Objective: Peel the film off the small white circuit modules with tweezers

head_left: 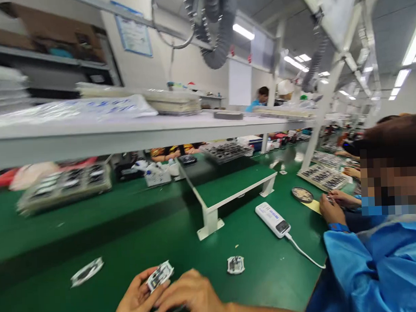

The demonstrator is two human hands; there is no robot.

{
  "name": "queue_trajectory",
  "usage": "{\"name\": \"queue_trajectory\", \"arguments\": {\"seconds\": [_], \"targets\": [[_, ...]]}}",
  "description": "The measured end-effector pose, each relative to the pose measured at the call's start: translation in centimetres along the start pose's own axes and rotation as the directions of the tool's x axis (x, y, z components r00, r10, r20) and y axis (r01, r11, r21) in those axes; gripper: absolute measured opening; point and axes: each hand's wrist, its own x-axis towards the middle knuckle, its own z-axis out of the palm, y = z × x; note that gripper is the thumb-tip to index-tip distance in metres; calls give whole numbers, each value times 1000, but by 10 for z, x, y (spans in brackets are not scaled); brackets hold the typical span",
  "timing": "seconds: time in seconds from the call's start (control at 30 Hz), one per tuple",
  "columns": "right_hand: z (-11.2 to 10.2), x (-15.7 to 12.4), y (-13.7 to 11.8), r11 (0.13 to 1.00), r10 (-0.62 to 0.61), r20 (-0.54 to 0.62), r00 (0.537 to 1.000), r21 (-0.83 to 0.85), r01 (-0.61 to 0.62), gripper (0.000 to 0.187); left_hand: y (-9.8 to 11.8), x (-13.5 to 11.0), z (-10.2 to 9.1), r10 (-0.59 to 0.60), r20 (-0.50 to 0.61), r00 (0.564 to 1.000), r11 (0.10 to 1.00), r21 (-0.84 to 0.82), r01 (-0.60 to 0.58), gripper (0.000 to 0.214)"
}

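Note:
My left hand (138, 297) pinches a small white-and-black electronic part (160, 275) at the bottom of the view. My right hand (188, 295) sits just beside it, with its fingertips at the part's lower edge. A thin dark object shows under my right hand, mostly hidden, and I cannot tell what it is. Two similar pieces lie on the green bench mat (197, 247): a silvery flat one (87, 271) to the left of my hands, and a white-and-black one (236, 264) to the right.
A white power bank (272, 219) with a cable lies on the mat. A co-worker in a blue smock (369, 268) works at the right, beside a tray of parts (323, 178). A white-legged low shelf (229, 191) and a long overhead shelf (125, 136) stand ahead.

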Motion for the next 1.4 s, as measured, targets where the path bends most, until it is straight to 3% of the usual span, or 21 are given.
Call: {"name": "queue_trajectory", "arguments": {"seconds": [0.03, 0.1, 0.27, 0.4, 0.5, 0.73, 0.93, 1.23, 1.4], "targets": [[2, -1, 0, 998, 34, -106, 994, 51, -29, 31, -2, -13, -5, -20, 17, 1000, 999, -44, 21, 90], [2, -2, -3, 985, 128, -146, 981, 134, -108, 21, -4, -36, -15, -30, 41, 999, 997, -66, 33, 90], [-1, -7, -5, 873, 406, -42, 913, 314, -374, 13, -12, -75, -33, -93, 73, 993, 989, -112, 101, 76], [6, -15, -2, 811, 471, 67, 880, 360, -461, 14, -17, -81, -36, -75, 72, 995, 993, -81, 80, 68], [9, -18, -2, 814, 454, 90, 886, 363, -454, 13, -18, -79, -35, -86, 85, 993, 995, -41, 90, 65], [8, -16, -5, 902, 305, 86, 948, 295, -317, 7, -24, -77, -32, -93, 182, 979, 996, 0, 95, 61], [8, -15, -6, 927, 258, 107, 960, 253, -277, 3, -33, -76, -28, -67, 219, 973, 998, 15, 65, 54], [7, -12, -8, 986, 24, 157, 987, 158, -49, 2, -39, -75, -27, -43, 212, 976, 999, 28, 38, 57], [6, -12, -6, 977, 116, 180, 977, 156, -145, 6, -39, -77, -27, -58, 226, 972, 998, 33, 52, 53]]}}
